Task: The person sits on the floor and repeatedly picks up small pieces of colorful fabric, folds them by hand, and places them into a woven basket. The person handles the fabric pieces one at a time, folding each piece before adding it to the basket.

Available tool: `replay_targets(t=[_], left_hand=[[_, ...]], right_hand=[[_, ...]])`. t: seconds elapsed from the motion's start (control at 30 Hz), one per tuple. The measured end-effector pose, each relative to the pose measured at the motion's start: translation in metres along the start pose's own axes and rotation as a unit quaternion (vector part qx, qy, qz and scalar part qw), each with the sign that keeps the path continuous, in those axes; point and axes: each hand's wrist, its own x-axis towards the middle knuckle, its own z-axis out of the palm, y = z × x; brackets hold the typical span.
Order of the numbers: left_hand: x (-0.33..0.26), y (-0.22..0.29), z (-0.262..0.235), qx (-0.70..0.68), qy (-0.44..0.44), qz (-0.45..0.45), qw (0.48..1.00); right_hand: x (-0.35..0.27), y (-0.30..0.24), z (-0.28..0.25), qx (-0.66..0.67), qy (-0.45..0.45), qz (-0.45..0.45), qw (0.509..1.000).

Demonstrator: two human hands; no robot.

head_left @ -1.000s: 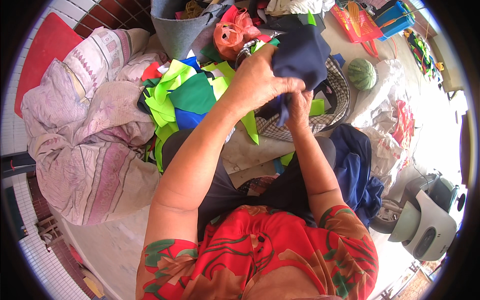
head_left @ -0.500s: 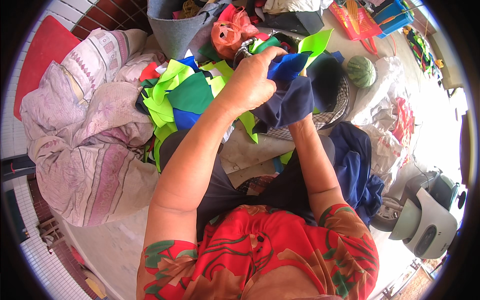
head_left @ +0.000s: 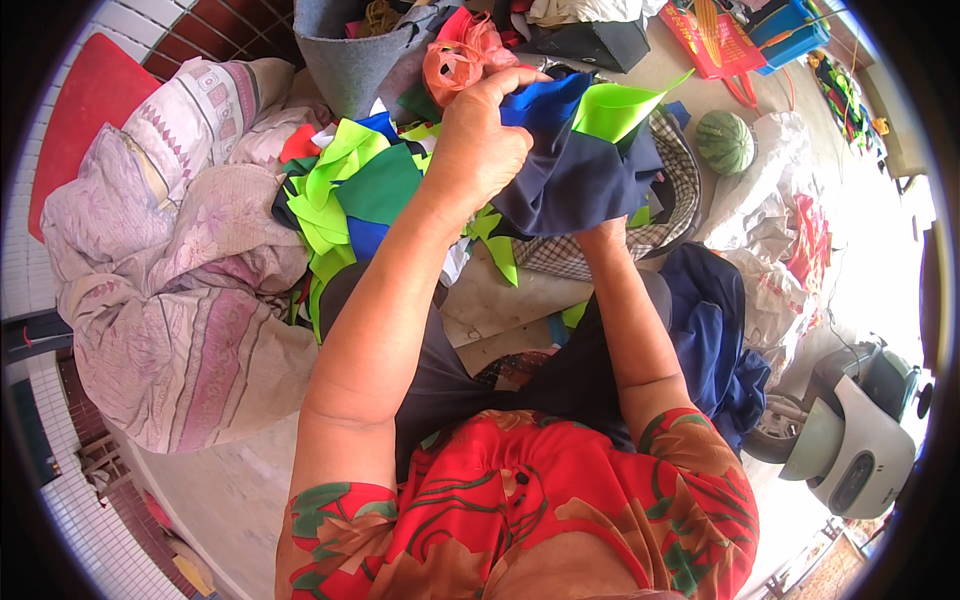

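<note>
My left hand [head_left: 482, 140] is raised and closed around a bundle of cloth: a dark navy piece [head_left: 580, 185], a bright blue piece [head_left: 545, 100] and a lime green piece [head_left: 615, 108]. My right hand [head_left: 600, 236] is mostly hidden under the navy cloth and grips it from below. Beneath the hands lies a heap of cut fabric scraps [head_left: 345, 190] in lime, dark green and blue.
A pale pink patterned quilt [head_left: 170, 300] is piled at the left. A grey felt bin [head_left: 355, 50] stands at the back, with an orange plastic bag [head_left: 455, 60] beside it. A small watermelon [head_left: 725, 142], white sacks [head_left: 775, 250] and a grey machine [head_left: 850, 440] are at the right.
My left hand has lifted the cloth bundle higher and toward me. The lime green piece now sticks out at the top, and the navy cloth hangs down over my right hand.
</note>
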Motion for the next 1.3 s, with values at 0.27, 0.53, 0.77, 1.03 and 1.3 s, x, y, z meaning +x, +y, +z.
replay_targets(t=[0.27, 0.53, 0.77, 1.03, 1.3], left_hand=[[0.004, -0.003, 0.000, 0.009, 0.061, -0.004, 0.998], [0.004, -0.007, 0.001, 0.099, 0.093, 0.051, 0.989], [-0.001, 0.003, 0.000, 0.117, -0.020, -0.007, 0.993], [0.005, 0.006, -0.015, -0.206, 0.019, -0.099, 0.973], [0.009, 0.001, -0.029, -0.114, 0.053, -0.050, 0.991]], right_hand=[[-0.017, 0.002, 0.010, 0.499, -0.008, 0.160, 0.852], [-0.007, -0.017, -0.019, 0.794, -0.066, 0.194, 0.573], [0.011, -0.028, -0.015, 0.775, 0.049, 0.406, 0.482], [0.040, -0.014, -0.026, 0.693, 0.099, 0.177, 0.692], [0.028, 0.005, 0.000, 0.818, 0.166, 0.141, 0.533]])
